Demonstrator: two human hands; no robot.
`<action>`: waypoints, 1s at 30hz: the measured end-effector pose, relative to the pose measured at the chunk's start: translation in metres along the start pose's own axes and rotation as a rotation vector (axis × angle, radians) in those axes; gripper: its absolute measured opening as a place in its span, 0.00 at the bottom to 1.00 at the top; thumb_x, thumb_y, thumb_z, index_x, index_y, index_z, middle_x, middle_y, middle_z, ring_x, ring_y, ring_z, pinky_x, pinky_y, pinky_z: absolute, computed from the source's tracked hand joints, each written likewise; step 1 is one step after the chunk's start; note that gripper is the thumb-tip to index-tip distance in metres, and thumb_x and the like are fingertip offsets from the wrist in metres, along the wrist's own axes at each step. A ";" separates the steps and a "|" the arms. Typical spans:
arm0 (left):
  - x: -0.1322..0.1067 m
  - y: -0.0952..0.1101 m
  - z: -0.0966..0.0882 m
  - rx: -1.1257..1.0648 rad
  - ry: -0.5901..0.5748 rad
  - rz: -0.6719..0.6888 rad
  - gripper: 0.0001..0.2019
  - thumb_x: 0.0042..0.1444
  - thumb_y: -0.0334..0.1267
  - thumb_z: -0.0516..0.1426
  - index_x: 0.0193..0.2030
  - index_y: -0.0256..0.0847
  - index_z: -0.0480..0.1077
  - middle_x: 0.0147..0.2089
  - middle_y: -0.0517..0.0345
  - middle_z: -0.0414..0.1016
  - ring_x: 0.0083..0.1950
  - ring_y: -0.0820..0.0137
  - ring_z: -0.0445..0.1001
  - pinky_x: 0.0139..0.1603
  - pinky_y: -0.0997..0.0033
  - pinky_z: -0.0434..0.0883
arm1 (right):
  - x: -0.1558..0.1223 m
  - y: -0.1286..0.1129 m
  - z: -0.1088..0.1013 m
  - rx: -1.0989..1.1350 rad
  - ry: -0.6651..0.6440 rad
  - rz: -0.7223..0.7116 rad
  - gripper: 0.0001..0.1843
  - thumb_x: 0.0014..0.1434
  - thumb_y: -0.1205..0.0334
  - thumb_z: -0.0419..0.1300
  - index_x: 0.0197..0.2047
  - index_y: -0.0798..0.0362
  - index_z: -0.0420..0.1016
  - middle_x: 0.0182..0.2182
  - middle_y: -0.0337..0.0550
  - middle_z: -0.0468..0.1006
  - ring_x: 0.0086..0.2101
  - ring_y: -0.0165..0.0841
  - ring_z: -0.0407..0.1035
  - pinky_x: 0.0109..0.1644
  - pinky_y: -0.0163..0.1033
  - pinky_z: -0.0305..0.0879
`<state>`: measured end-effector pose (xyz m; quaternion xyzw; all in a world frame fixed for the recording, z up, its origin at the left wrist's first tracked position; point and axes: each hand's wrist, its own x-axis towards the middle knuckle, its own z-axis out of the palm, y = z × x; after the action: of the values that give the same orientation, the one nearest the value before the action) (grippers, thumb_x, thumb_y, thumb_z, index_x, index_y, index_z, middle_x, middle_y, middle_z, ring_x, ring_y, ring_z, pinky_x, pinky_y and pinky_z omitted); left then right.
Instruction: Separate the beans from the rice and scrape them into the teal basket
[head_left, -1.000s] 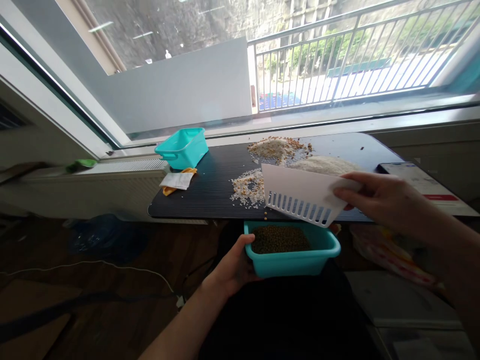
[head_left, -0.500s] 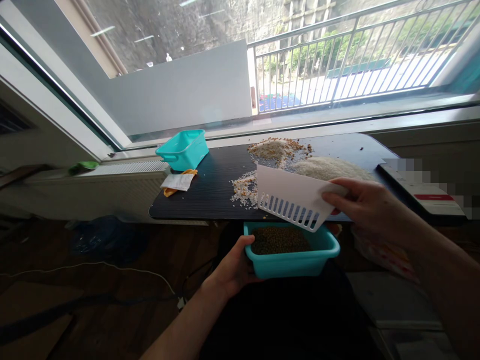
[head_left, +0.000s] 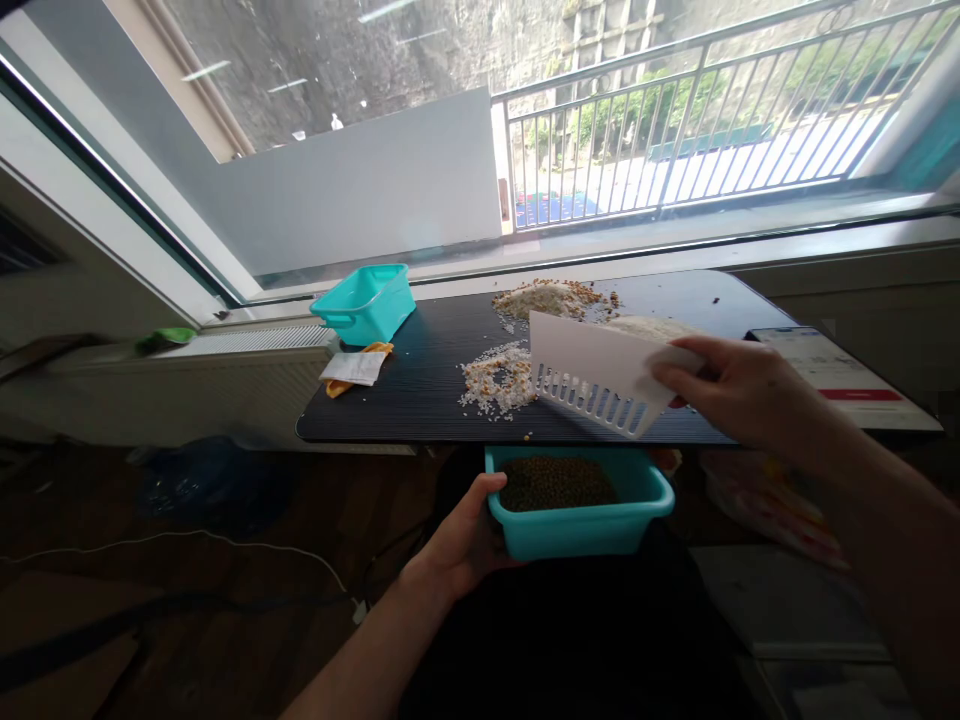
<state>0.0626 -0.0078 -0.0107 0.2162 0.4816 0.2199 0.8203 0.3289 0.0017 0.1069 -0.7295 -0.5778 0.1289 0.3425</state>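
Note:
My left hand [head_left: 469,525] grips the left end of a turquoise plastic bin [head_left: 577,535] at my lap, its thumb over the rim. Inside lie many small brownish-green grains [head_left: 559,483]. Closed around the handle of a white slotted scoop [head_left: 592,365], my right hand [head_left: 727,385] holds it tilted above the table's front part, slots downward. Just left of the scoop is a small scattered pile of white grains mixed with orange-brown bits [head_left: 495,380]. Behind it sits a larger mixed pile [head_left: 551,298]. A pale heap of white grains [head_left: 652,327] is partly hidden by the scoop.
A second turquoise bin [head_left: 367,305] stands at the table's [head_left: 420,385] back left. Before it lies a white paper packet [head_left: 354,367] on an orange cloth-like piece. A tablet-like device [head_left: 840,380] with a lit screen rests at the right. Behind runs a window.
My right hand has moved the scoop slightly up and to the right, off the small mixed pile, showing more of it. My left hand still holds the bin in nearly the same place.

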 end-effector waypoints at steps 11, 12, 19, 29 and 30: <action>-0.005 0.005 0.004 0.024 0.013 -0.002 0.29 0.50 0.54 0.55 0.55 0.39 0.66 0.45 0.49 0.77 0.41 0.61 0.75 0.40 0.64 0.70 | -0.007 -0.007 -0.005 0.065 -0.050 -0.085 0.14 0.45 0.51 0.57 0.28 0.53 0.74 0.21 0.40 0.74 0.22 0.30 0.62 0.23 0.36 0.56; -0.005 0.005 0.004 0.022 0.018 -0.003 0.29 0.50 0.54 0.55 0.55 0.39 0.67 0.44 0.49 0.77 0.41 0.61 0.75 0.40 0.64 0.70 | -0.007 -0.007 -0.004 0.060 -0.048 -0.091 0.14 0.45 0.51 0.57 0.28 0.53 0.75 0.20 0.40 0.74 0.22 0.30 0.62 0.24 0.36 0.56; -0.004 0.004 0.001 0.013 0.009 -0.003 0.26 0.54 0.53 0.51 0.55 0.39 0.67 0.44 0.50 0.77 0.39 0.63 0.74 0.40 0.64 0.70 | -0.006 -0.005 -0.003 0.095 -0.091 -0.094 0.17 0.45 0.49 0.57 0.30 0.54 0.76 0.21 0.40 0.74 0.22 0.31 0.63 0.24 0.37 0.57; -0.008 0.006 0.004 -0.012 0.031 -0.006 0.23 0.52 0.52 0.54 0.51 0.39 0.68 0.43 0.50 0.77 0.39 0.62 0.74 0.41 0.63 0.69 | -0.010 0.000 -0.003 0.096 -0.099 -0.093 0.13 0.46 0.52 0.57 0.28 0.52 0.75 0.20 0.40 0.75 0.22 0.32 0.65 0.24 0.37 0.59; -0.008 0.006 0.004 -0.008 0.032 -0.007 0.23 0.51 0.52 0.54 0.50 0.40 0.68 0.43 0.51 0.77 0.39 0.62 0.74 0.41 0.63 0.69 | -0.010 0.000 -0.003 0.078 -0.085 -0.105 0.13 0.46 0.52 0.57 0.27 0.52 0.75 0.19 0.39 0.75 0.22 0.31 0.64 0.24 0.37 0.58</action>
<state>0.0615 -0.0077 -0.0002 0.2077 0.4944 0.2224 0.8142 0.3281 -0.0088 0.1073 -0.6781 -0.6238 0.1643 0.3521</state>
